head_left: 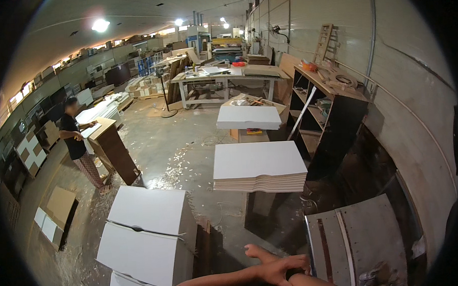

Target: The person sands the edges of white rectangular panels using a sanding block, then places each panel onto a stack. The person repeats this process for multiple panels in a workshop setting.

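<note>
Left hand (284, 270): laid across the right forearm (310, 283) at the near edge; fingers bent against the skin, apparently for rubbing or steadying the arm; firmness of grasp cannot be told.

Right hand (261, 253): extended leftward, partly covered by the left; no article seen in it; closure of the fingers cannot be told.

Wavy-edged white panel stack (259, 162): placed beyond the hands, untouched; edges aligned, presumably so that the matching profiles are kept together; raised on a dark support (260, 212), likely for easy reach.

Grey-topped bench (370, 229): set near right, just beside the hands; crossed by a pale strip (345, 242).

Notched white units (145, 205): grouped near left, close together, probably to save floor space.

Dark shelving unit (334, 124): stood far right along the wall; loose items kept on top.

Co-worker (75, 135): stationed far left at an upright brown cabinet (113, 152), apparently used as a work surface.
</note>
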Motion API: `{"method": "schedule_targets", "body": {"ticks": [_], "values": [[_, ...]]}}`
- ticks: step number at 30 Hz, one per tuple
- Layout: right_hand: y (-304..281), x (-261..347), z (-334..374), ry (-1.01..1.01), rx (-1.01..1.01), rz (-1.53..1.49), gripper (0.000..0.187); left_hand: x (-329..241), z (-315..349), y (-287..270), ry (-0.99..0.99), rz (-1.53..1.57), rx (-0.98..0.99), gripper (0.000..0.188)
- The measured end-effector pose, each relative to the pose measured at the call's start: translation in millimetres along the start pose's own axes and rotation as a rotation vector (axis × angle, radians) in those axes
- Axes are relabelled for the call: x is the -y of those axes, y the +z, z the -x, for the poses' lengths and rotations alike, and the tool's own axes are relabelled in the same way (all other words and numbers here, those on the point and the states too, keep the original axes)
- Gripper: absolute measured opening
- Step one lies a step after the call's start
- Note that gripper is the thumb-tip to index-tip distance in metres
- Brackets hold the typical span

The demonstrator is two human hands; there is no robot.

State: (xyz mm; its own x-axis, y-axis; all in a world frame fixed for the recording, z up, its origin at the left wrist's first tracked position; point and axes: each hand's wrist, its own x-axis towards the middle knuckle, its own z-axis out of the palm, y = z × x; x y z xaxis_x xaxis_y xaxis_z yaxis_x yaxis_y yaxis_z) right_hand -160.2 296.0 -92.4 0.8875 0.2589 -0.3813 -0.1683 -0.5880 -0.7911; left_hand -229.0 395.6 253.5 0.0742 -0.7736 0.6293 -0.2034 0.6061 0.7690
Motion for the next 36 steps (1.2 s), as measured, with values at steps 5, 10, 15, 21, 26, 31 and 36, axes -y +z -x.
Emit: {"method": "schedule_targets", "body": {"ticks": [5, 10, 15, 21, 26, 31, 36], "values": [[-62, -32, -27, 0.318, -0.173, -0.035, 0.061, 41, -66, -22, 0.03, 0.007, 0.107, 0.081], [-96, -46, -39, 0.414, -0.07, -0.073, 0.057, 68, -102, -38, -0.224, 0.402, 0.27, 0.075], [-129, -76, -73, 0.368, -0.301, -0.193, 0.057, 108, -135, -76, -0.086, 0.413, 0.382, 0.078], [-207, -47, -103, 0.605, -0.494, -0.215, 0.058, 124, -154, -149, -0.062, 0.607, 0.45, 0.079], [-253, -37, -146, 0.733, -0.562, -0.246, 0.061, 154, -167, -227, -0.029, 0.503, 0.583, 0.086], [-243, -53, -183, 0.88, -0.515, -0.282, 0.06, 151, -162, -265, 0.066, 0.658, 0.54, 0.089], [-220, -31, -174, 0.587, -0.354, 0.177, 0.021, 157, -157, -323, 0.118, 0.651, 0.69, 0.076]]}}
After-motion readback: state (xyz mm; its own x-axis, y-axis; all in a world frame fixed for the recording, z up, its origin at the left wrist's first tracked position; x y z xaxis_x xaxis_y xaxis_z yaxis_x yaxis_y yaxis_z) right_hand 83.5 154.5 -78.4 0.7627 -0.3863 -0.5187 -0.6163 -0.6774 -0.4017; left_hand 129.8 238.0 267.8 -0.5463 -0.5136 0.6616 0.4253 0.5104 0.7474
